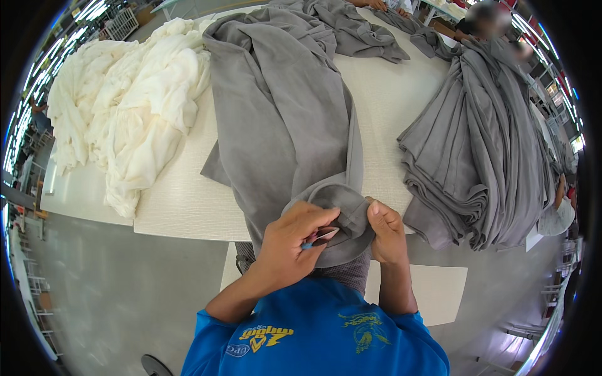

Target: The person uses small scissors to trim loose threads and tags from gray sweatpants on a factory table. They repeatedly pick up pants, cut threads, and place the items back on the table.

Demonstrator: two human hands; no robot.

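Before me, a pair of grey fabric trousers (282,103) lies lengthwise over the table, its near end hanging at the edge above my lap. My left hand (294,239) holds a small metal thread snipper (326,233) with a bit of blue on it, inside the round opening of a grey hem (345,256). Its thumb and forefinger are close to a seam in the cloth. On the opening's other side, my right hand (388,230) pinches the hem's edge between thumb and fingers.
A heap of cream fabric (136,103) lies at the left. Layered grey garments (475,155) hang over the table's (188,207) right edge. More grey cloth (367,37) lies at the far side, near another person's hands (376,4). A pale board (437,291) is beneath the table edge.
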